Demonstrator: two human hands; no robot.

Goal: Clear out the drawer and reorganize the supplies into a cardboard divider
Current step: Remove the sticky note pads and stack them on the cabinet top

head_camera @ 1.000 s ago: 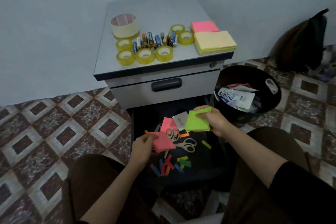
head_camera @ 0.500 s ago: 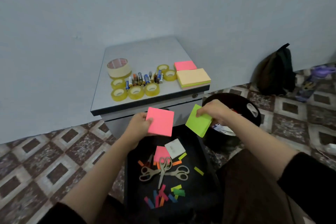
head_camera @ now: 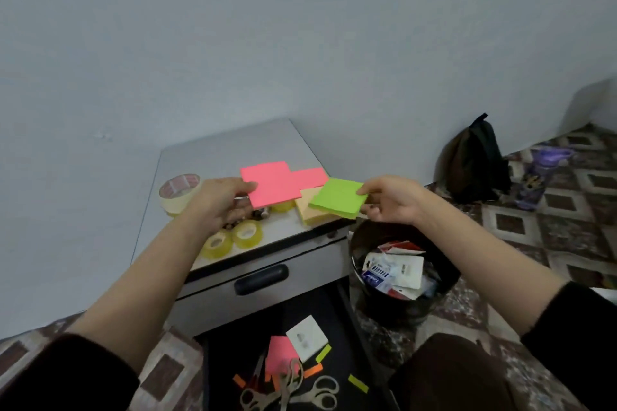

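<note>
The left hand (head_camera: 217,200) is pinching a pink pad (head_camera: 270,187) by its left edge, thumb on top, holding it over the cabinet top (head_camera: 230,152). The right hand (head_camera: 390,200) is pinching a green pad (head_camera: 337,198) by its right corner, holding it over the orange pad (head_camera: 309,210) lying at the cabinet's right edge. Tape rolls (head_camera: 247,233) are sitting to the left. In the open drawer (head_camera: 233,354), nearer the person, scissors (head_camera: 290,390) and coloured strips (head_camera: 358,383) are lying loose
</note>
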